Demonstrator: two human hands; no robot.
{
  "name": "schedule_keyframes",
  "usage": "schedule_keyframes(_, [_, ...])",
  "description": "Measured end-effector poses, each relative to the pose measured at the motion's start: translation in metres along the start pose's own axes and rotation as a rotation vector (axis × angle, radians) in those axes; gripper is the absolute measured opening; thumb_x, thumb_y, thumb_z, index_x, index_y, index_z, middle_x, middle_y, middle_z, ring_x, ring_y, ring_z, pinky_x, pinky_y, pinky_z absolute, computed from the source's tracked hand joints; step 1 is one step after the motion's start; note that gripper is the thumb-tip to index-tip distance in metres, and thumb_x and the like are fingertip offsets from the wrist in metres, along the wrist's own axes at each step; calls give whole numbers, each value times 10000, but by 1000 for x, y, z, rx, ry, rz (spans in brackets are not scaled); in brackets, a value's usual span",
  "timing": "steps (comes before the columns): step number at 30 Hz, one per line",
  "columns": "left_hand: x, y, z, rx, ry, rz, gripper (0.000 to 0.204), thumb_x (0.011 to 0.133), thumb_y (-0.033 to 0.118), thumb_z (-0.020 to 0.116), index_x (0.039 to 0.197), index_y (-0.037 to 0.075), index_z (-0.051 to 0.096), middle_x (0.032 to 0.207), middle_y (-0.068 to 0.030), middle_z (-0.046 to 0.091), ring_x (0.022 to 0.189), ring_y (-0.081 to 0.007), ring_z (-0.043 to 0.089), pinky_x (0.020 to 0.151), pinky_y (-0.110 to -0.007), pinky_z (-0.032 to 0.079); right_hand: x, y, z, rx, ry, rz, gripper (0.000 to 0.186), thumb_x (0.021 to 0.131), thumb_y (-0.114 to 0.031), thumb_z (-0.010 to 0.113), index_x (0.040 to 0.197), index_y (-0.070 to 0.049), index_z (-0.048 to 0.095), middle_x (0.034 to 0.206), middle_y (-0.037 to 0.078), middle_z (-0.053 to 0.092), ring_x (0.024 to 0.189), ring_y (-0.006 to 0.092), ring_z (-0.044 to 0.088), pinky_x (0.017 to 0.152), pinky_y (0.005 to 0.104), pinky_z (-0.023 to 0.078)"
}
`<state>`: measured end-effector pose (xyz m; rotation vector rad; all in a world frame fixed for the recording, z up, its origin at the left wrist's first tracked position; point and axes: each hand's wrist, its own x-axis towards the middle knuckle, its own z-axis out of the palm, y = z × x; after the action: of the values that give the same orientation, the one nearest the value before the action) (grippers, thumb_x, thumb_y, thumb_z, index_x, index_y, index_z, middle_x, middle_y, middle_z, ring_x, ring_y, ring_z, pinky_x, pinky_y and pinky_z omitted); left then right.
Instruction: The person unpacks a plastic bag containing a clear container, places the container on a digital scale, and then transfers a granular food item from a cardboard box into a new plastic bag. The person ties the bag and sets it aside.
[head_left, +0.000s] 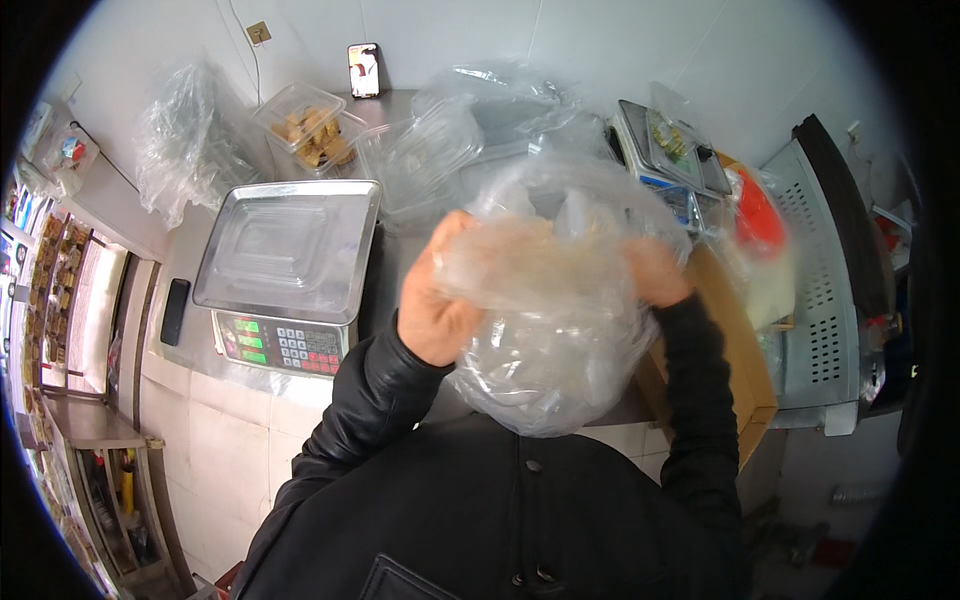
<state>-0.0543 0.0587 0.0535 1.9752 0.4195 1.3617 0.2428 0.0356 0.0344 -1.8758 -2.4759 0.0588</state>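
A large clear plastic bag is held up in front of my chest, its top crumpled and blurred by motion. My left hand is closed on the left side of the bag's upper part. My right hand grips the bag at its upper right, with some fingertips hidden in the plastic. What is inside the bag is unclear. A steel scale with a clear lid on its pan stands left of my hands.
Stacked clear containers, a box of brown food pieces and a plastic bundle sit at the back. A propped phone and a dark phone are on the counter. A cardboard box and metal appliance stand right.
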Motion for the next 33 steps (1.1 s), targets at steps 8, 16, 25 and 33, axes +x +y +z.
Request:
schedule_keyframes(8, [3, 4, -4, -128, 161, -206, 259, 810, 29, 481, 1064, -20, 495, 1009, -86, 519, 889, -166, 509, 791, -264, 393, -10, -6, -9, 100, 232, 134, 213, 771, -43, 407, 944, -28, 530, 676, 194, 540, 631, 371, 536, 558, 426, 416])
schedule_keyframes(16, [5, 4, -13, -154, 191, -207, 304, 745, -24, 509, 1049, -20, 519, 850, -45, 488, 817, -137, 469, 737, -226, 365, -13, -3, -13, 290, 504, 145, 349, 753, 6, 387, 1076, -45, 510, 804, 234, 550, 712, 344, 559, 625, 369, 435])
schedule_keyframes(25, [1, 4, -18, -50, 102, -166, 348, 658, -64, 493, 992, 9, 556, 819, -68, 464, 781, -178, 422, 719, -248, 338, -25, -3, -3, 358, 294, 154, 257, 738, -8, 390, 948, -8, 539, 863, 201, 575, 820, 352, 556, 716, 381, 447])
schedule_keyframes(33, [-2, 2, -14, -192, -68, -82, 373, 581, -91, 482, 901, 35, 625, 856, -63, 499, 846, -192, 404, 778, -274, 319, -12, -4, -20, 958, 221, 216, 224, 800, -119, 496, 969, 5, 576, 893, 97, 608, 751, 181, 564, 671, 305, 445])
